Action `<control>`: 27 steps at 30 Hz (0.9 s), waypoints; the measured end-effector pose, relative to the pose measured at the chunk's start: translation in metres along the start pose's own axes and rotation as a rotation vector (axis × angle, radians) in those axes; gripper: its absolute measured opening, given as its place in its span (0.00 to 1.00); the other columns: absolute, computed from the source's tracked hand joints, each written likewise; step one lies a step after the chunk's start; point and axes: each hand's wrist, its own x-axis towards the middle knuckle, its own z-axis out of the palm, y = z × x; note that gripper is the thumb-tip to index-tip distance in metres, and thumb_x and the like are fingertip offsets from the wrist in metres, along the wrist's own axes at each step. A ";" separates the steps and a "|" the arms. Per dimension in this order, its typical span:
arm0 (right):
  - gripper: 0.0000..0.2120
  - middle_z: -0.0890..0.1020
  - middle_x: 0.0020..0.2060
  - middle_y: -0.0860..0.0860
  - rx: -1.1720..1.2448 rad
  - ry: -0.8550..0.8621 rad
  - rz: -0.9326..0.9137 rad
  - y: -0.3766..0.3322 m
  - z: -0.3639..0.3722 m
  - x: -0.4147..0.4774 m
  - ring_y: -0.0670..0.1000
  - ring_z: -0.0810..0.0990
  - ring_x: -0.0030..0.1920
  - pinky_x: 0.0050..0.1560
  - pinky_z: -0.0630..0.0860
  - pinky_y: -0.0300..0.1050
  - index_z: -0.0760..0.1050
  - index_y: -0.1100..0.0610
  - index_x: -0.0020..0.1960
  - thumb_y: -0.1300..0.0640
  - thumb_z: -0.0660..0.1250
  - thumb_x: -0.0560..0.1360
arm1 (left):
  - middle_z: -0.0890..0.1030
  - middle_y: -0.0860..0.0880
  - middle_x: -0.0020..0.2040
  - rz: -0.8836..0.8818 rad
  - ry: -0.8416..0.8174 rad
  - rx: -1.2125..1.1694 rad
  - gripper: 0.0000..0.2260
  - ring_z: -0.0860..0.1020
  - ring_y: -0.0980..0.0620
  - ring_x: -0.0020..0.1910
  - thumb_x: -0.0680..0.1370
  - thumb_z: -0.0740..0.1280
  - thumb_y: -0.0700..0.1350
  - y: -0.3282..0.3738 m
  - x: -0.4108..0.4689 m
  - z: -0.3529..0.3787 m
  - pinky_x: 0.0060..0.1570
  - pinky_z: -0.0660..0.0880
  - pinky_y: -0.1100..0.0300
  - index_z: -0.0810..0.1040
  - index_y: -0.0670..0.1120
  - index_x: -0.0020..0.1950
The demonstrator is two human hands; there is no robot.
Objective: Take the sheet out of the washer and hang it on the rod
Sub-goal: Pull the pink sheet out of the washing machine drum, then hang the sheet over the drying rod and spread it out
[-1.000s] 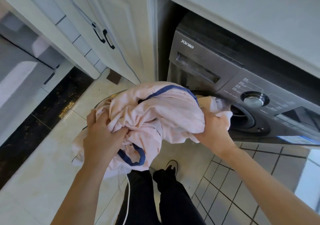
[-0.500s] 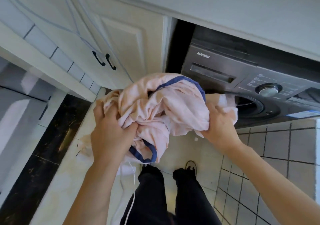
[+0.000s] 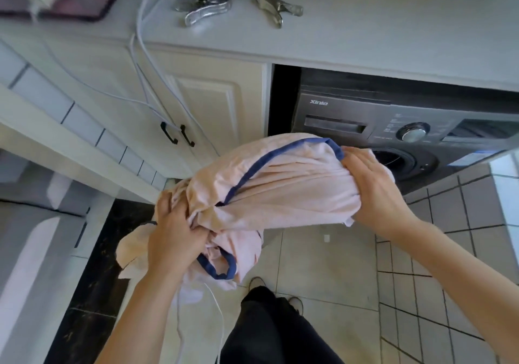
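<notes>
A person holds a bunched pale-pink sheet (image 3: pixel 280 189) in front of a dark front-loading washer (image 3: pixel 351 111), whose drum opening (image 3: pixel 398 161) lies just beyond the right fingertips. The left hand (image 3: pixel 174 240) clenches a wad of folds at the bundle's near end, its fingers sunk into the cloth. The right hand (image 3: pixel 376 192) grasps the far end, fingers wrapped over the top beside the blue edge binding (image 3: pixel 261 164). The sheet stretches from one set of fingers to the other, and a loose tail and a loop of binding hang below the left fingers, above the tiled floor (image 3: pixel 323 265). None of it appears to remain in the drum, though the right hand hides part of the opening. Two metal clothes pegs (image 3: pixel 205 8) lie on the white countertop (image 3: pixel 365 35), well beyond both hands. The rod is out of view.

The cloth looks soft, limp and probably damp, so heavier than it seems and apt to sag out of a loose hold. The binding looks like the surest place to grip: following it to the corners should open the sheet for hanging. The dangling tail could drag on the floor.
</notes>
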 end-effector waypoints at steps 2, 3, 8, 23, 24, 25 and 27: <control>0.23 0.79 0.42 0.55 -0.018 -0.074 0.031 0.000 -0.010 -0.001 0.59 0.76 0.41 0.40 0.69 0.48 0.71 0.62 0.52 0.57 0.71 0.59 | 0.60 0.50 0.73 0.023 0.018 -0.015 0.30 0.74 0.45 0.57 0.73 0.65 0.57 0.002 -0.007 -0.004 0.41 0.71 0.54 0.61 0.56 0.74; 0.23 0.79 0.40 0.53 -0.037 -0.134 0.043 0.001 -0.013 -0.002 0.57 0.76 0.39 0.38 0.70 0.49 0.69 0.59 0.53 0.55 0.71 0.61 | 0.60 0.50 0.73 0.032 0.030 -0.017 0.30 0.73 0.46 0.57 0.74 0.66 0.56 0.002 -0.010 -0.007 0.42 0.70 0.55 0.61 0.56 0.74; 0.29 0.74 0.50 0.46 -0.119 -0.542 0.038 0.007 -0.034 -0.015 0.48 0.73 0.49 0.48 0.71 0.42 0.57 0.47 0.61 0.51 0.73 0.69 | 0.60 0.52 0.72 0.076 0.065 0.047 0.28 0.71 0.50 0.47 0.73 0.68 0.50 -0.011 -0.019 -0.021 0.32 0.63 0.60 0.64 0.57 0.72; 0.37 0.78 0.44 0.56 -0.702 0.101 -0.210 -0.061 -0.095 -0.014 0.60 0.75 0.41 0.41 0.78 0.57 0.67 0.57 0.68 0.67 0.76 0.62 | 0.59 0.53 0.72 0.281 0.101 0.041 0.27 0.76 0.42 0.45 0.72 0.68 0.53 -0.005 0.009 -0.109 0.41 0.70 0.53 0.64 0.57 0.70; 0.41 0.76 0.44 0.56 -0.727 0.132 -0.204 -0.071 -0.101 -0.013 0.59 0.74 0.41 0.41 0.77 0.56 0.65 0.55 0.71 0.66 0.77 0.62 | 0.58 0.53 0.73 0.312 0.103 0.048 0.28 0.77 0.41 0.48 0.72 0.68 0.53 -0.005 0.013 -0.118 0.41 0.71 0.53 0.64 0.57 0.71; 0.44 0.75 0.44 0.56 -0.755 0.154 -0.199 -0.080 -0.107 -0.012 0.58 0.73 0.41 0.41 0.76 0.55 0.63 0.52 0.73 0.63 0.78 0.61 | 0.57 0.53 0.74 0.347 0.105 0.057 0.29 0.77 0.40 0.51 0.72 0.68 0.54 -0.004 0.016 -0.126 0.41 0.71 0.53 0.63 0.57 0.72; 0.48 0.73 0.45 0.56 -0.796 0.198 -0.192 -0.097 -0.121 -0.012 0.58 0.71 0.42 0.40 0.76 0.54 0.60 0.48 0.75 0.60 0.79 0.60 | 0.56 0.52 0.75 0.416 0.112 0.065 0.31 0.77 0.41 0.55 0.72 0.68 0.55 -0.001 0.020 -0.142 0.41 0.70 0.54 0.62 0.56 0.73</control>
